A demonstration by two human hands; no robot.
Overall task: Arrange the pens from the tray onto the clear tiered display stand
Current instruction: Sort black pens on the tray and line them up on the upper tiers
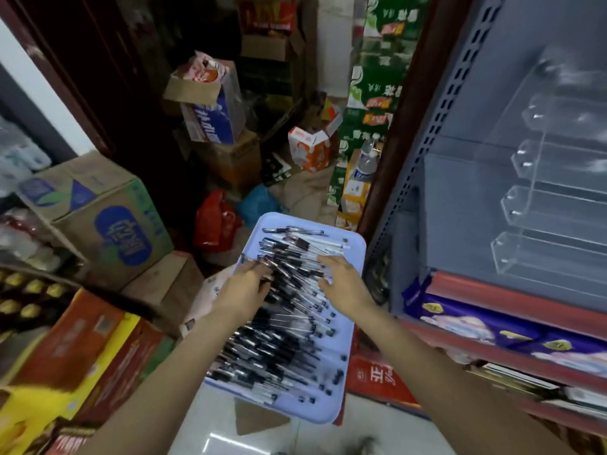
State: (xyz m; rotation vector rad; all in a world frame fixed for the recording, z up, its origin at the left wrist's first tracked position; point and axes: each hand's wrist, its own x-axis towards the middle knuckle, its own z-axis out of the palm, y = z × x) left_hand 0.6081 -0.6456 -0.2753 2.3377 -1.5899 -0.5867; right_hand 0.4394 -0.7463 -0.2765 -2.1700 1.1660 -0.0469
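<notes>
**Both hands in the pen pile, stand unfilled**

A lavender tray (353,251) heaped with clear, black-capped pens (282,333) sits low between stacked cartons (98,218) on the left and a grey shelf unit (460,198) on the right, its near edge jutting over pale floor tiles (210,421). Most pens lie across the tray, long axes running left to right, caps mainly toward the left. The left hand (244,285) rests on the pile, fingers curled among the pens; whether it grips any is unclear. The right hand (341,280) lies spread, fingers straight, on the pens. The clear tiered display stand (538,198) stands on the shelf, well apart to the right
</notes>
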